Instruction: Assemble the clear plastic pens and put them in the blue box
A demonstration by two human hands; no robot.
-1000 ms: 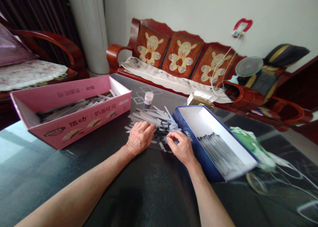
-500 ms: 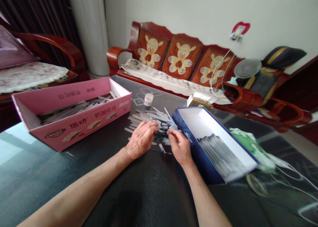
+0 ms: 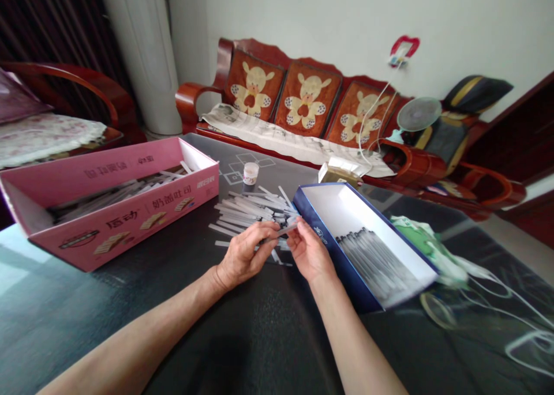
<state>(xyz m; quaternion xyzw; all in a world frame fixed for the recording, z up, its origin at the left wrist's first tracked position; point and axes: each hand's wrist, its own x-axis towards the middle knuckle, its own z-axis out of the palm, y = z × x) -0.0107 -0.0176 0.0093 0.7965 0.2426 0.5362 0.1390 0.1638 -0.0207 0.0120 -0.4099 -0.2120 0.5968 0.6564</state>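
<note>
Between my two hands is a thin, whitish translucent plastic sleeve (image 3: 287,229). My left hand (image 3: 246,251) pinches one end with its fingertips, and my right hand (image 3: 310,252) grips the other. Just beyond them, a loose pile of similar sleeves (image 3: 240,207) lies on the dark table, some with dark parts among them. To the right stands a blue box (image 3: 346,274) with a white inside. Many slim sleeved pieces with black ends (image 3: 374,259) lie side by side in it. At left, a pink box (image 3: 151,222) holds more loose sleeves (image 3: 116,194).
A small white tub (image 3: 250,173) stands behind the pile. A small carton (image 3: 340,173) sits behind the blue box. Right of that box lie a green and white plastic bag (image 3: 418,242), a roll of clear tape (image 3: 437,309) and white cables (image 3: 532,343). A wooden sofa (image 3: 199,98) is beyond the table.
My hands have come up off the pile, now with a sleeve held between them. My right hand has turned palm up more. The whole view has shifted slightly, moving things left.
</note>
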